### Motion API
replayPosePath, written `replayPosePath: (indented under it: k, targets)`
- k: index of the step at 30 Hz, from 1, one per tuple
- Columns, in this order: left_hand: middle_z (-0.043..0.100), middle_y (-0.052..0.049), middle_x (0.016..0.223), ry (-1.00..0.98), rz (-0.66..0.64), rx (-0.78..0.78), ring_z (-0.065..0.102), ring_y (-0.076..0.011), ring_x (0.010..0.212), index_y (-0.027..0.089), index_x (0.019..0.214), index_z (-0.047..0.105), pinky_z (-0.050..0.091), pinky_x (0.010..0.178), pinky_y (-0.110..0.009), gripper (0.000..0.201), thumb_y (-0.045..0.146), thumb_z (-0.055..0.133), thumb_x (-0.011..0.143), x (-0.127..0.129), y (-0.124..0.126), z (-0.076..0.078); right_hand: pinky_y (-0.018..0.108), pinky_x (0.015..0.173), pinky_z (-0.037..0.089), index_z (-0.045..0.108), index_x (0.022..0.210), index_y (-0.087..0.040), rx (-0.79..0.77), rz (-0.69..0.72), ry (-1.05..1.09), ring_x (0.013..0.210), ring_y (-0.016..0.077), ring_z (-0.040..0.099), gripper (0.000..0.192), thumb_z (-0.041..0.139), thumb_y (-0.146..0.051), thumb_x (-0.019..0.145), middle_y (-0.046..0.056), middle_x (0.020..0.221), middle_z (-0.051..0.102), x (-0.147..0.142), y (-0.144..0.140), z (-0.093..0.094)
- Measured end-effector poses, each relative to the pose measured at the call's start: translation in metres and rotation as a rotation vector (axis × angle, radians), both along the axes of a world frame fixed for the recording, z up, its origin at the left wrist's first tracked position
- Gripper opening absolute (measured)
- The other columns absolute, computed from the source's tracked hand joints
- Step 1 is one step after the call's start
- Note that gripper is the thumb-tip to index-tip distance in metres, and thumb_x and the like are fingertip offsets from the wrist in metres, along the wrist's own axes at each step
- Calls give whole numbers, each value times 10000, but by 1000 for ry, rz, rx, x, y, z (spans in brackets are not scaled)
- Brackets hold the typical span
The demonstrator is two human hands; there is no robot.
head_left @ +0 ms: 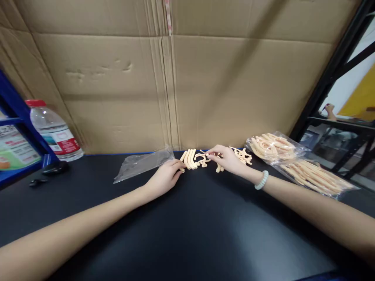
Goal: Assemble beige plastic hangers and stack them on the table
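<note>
cardboard wall (205,89): one big sheet, upright behind the bench.
table (187,226): one, black top, both forearms across it.
filled bags (295,162): two clear bags of beige curved parts, far right, well apart from the left hand, near the right wrist.
water bottle (54,132): one, red cap, upright, far left.
empty bag (143,163): one, flat, just left of the left hand.
beige curved strips (190,159): about four side by side, long axes running away from the person, between the hands; fingertips touch the near ends.
loose beige pieces (243,155): small heap, count unclear, just right of the right hand.
left hand (165,175): fingers curled loosely, tips on the strips, not clamped.
right hand (227,159): pinching a small curved beige piece (202,158); bead bracelet (261,180) on the wrist.
nearer hand: left to the strips, right to the heap.
</note>
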State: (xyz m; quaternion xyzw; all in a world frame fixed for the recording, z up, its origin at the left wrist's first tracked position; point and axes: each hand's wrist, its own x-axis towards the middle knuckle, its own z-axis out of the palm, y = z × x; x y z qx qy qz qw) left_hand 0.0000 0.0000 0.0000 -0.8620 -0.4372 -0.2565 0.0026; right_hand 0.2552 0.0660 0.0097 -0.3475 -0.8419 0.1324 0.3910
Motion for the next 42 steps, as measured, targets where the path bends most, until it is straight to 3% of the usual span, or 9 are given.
replayPosePath:
  k: [6,12,15,20,23,27,31,36,42]
  targets:
    - [652,-66,947,-89,11,37,607,-219,895,189,897,605,510,839,-403,189,171,421,939,7,-15,4,291,590,525,563,1020,-186,-178,16,287,635,136,627,278,431,-420,950,16,776,629,4,-39,7]
    - [633,-74,1109,-285,-155,61,595,-177,1050,193,1047,567,489,926,-325,170,151,424,966,35,-42,6,320,687,580,547,982,-228,-554,239,635,687,145,686,258,622,-436,850,6,799,680,-20,-76,-6]
    - [634,-79,1103,-455,-264,-42,603,-185,1043,190,1017,627,505,914,-330,148,151,513,931,42,-47,7,310,681,588,625,912,-219,-589,248,663,726,148,683,225,713,-378,780,13,827,691,-28,-82,-13]
    - [594,-61,944,-645,-167,-168,611,-184,896,193,827,700,548,757,-315,106,190,605,874,43,-40,4,313,651,592,669,883,-202,-687,144,724,692,156,679,241,778,-325,708,8,745,697,-25,-79,-19]
    - [553,-27,906,-775,-180,-292,605,-159,823,193,802,608,557,740,-321,54,199,657,821,43,-32,-1,294,650,581,681,871,-190,-761,116,738,705,154,679,259,801,-312,677,15,743,704,-23,-76,-20]
    - [546,28,901,-1031,-205,-497,621,-128,770,237,906,413,561,716,-305,389,151,738,711,44,-28,-5,274,651,567,695,868,-170,-812,134,760,761,157,681,242,768,-347,719,48,819,716,-23,-75,-20]
    - [597,-2,914,-1019,-170,-657,629,-152,823,193,967,493,535,770,-318,365,175,748,706,44,-27,-1,254,621,543,664,836,-163,-785,156,755,730,137,662,213,743,-339,746,49,835,712,-23,-76,-21]
    - [579,35,745,-1016,-168,-657,583,-118,743,174,747,487,464,698,-250,266,188,751,729,44,-29,0,241,615,507,520,851,-214,-768,205,787,706,127,658,280,766,-254,724,19,801,733,-23,-76,-21]
    - [622,5,757,-898,-170,-626,578,-130,724,163,693,523,439,682,-261,223,183,743,729,42,-32,1,287,718,521,672,770,-185,-772,234,749,757,133,657,153,786,-249,691,25,909,689,-21,-74,-21]
